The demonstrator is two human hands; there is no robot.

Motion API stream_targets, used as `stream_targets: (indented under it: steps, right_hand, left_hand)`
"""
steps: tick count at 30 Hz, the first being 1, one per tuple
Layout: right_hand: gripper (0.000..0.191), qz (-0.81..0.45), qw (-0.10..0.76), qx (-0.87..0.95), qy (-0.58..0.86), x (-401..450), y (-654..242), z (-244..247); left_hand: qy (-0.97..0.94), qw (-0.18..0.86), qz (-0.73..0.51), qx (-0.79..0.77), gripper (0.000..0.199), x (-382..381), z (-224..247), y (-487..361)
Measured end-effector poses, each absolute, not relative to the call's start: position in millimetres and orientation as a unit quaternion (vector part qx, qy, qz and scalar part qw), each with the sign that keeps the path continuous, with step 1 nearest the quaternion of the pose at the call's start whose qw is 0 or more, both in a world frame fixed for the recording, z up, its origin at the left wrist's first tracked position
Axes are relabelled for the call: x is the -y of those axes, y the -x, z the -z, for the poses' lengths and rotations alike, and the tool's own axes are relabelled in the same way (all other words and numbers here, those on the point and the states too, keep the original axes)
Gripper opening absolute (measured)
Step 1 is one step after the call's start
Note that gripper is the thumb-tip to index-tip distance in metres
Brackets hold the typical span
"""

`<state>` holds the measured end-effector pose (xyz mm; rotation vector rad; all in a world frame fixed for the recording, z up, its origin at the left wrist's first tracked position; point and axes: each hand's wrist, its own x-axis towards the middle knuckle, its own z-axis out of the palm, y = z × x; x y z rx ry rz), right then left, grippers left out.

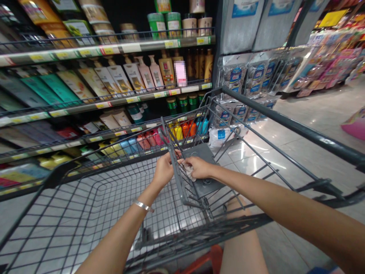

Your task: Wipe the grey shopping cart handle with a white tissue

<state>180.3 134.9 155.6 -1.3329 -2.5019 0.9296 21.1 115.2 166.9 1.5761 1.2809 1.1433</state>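
Observation:
A dark grey wire shopping cart [94, 186] stands before me, and both my hands reach into it. Across its inside rises the hinged back frame [178, 179] of the child seat. My left hand [164, 167] is at this frame's basket side, its fingers curled round the upper part of the bar. On the seat side, my right hand [201, 167] is closed on a crumpled whitish wipe [189, 172], which is pressed against the wire grid. Below my right hand lies the flat grey plastic seat panel [209, 186]. My fingertips are partly hidden by the frame.
The cart's handlebar [285, 120] runs along the right. Behind the cart, shelves [119, 47] hold bottles and jars. Silvery packets [235, 78] hang beside them. Shiny tile floor [265, 152] stretches to the right. A red object [203, 262] is low by my leg.

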Motion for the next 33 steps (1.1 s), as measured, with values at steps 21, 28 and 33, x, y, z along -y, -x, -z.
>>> stream_targets:
  steps: [21, 28, 33]
  right_hand:
    - [0.021, -0.204, 0.093, 0.779, 0.585, -151.4, -177.6, -192.1]
    - [0.036, -0.26, 0.182, 0.825, 0.467, -160.4, -160.1, -146.7]
    - [0.035, -0.313, 0.162, 0.808, 0.472, -159.1, -165.6, -138.8]
  left_hand:
    - [-0.61, 0.405, -0.454, -0.507, 0.033, -114.9, -170.2, -23.5]
    - [-0.626, 0.409, -0.439, -0.497, 0.034, -115.9, -173.3, -21.6]
    - [-0.621, 0.412, -0.436, -0.504, 0.037, -118.7, -169.5, -20.7]
